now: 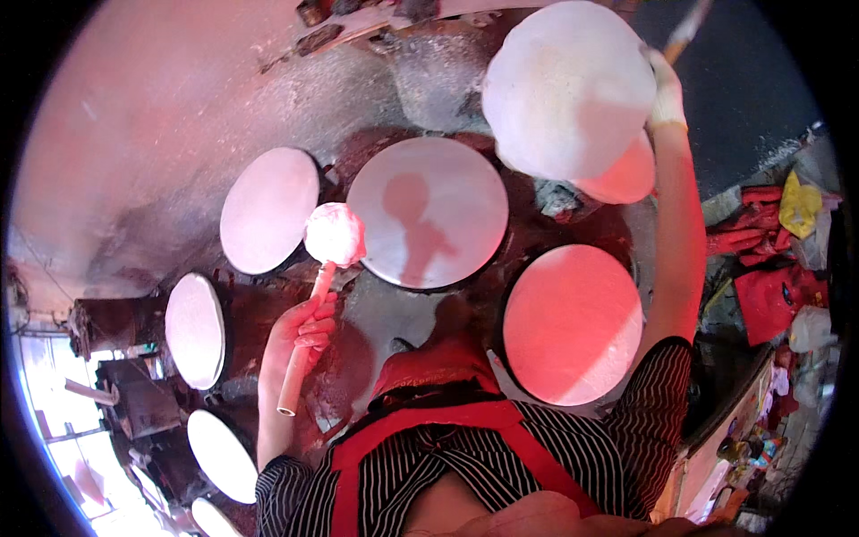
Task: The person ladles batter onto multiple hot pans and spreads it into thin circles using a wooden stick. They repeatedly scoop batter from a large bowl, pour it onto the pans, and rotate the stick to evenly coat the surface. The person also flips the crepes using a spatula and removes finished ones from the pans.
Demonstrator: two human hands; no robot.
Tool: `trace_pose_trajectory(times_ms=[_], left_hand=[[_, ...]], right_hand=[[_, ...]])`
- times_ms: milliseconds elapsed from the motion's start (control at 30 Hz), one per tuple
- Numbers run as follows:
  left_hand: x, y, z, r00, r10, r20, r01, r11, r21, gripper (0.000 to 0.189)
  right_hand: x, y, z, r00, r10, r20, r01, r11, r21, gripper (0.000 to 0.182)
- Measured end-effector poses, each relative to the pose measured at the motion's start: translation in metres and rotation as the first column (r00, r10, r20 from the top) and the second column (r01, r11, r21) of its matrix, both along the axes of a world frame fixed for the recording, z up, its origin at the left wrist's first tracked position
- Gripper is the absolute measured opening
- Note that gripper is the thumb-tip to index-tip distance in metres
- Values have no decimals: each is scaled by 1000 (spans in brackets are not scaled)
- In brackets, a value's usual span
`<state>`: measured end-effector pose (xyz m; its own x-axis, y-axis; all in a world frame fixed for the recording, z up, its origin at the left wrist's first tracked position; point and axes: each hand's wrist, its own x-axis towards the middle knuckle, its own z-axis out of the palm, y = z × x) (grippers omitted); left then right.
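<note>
My left hand (314, 329), fingers closed, holds a pale tubular handle with a round, white, wrapped-looking head (335, 235); what covers the head is unclear. That head is in front of the gap between two round plates. My right hand (666, 94), in a whitish glove, grips the edge of a large, thin white round sheet (564, 80). Part of another round plate (624, 176) shows below the sheet. A stick with a pale, blurred end (681, 40) juts out beyond the right hand; whether I hold it is unclear. Before me, a grey round plate (427, 215) carries a shadow.
A reddish-lit round plate (572, 325) stands near my right side. More pale round plates (270, 211), (195, 331) curve along the left. Dark drum-like objects (137, 399) are at lower left. Red cloths (758, 228) and a yellow bag (800, 203) are at right.
</note>
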<state>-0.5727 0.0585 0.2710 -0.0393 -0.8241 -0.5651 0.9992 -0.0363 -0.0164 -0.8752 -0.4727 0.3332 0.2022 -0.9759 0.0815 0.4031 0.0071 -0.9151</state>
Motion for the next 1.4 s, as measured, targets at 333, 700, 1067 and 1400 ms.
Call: trace_pose_trajectory(times_ms=[333, 700, 1067, 1400], left_hand=[[-30, -75, 38, 998, 31, -51, -30, 1000, 7, 26], [-68, -112, 67, 984, -10, 177, -5, 996, 87, 31], [-67, -158, 27, 720, -477, 504, 403, 879, 257, 33], [-27, -243, -171, -798, -259, 544, 3, 901, 433, 12]], right_hand=[[-183, -42, -273, 741, -426, -520, 552, 827, 109, 18], [-186, -64, -350, 490, -646, -585, 813, 581, 41, 20], [-164, 55, -252, 955, -282, 94, 226, 894, 388, 11], [1, 323, -269, 839, -68, -540, 174, 974, 148, 26]])
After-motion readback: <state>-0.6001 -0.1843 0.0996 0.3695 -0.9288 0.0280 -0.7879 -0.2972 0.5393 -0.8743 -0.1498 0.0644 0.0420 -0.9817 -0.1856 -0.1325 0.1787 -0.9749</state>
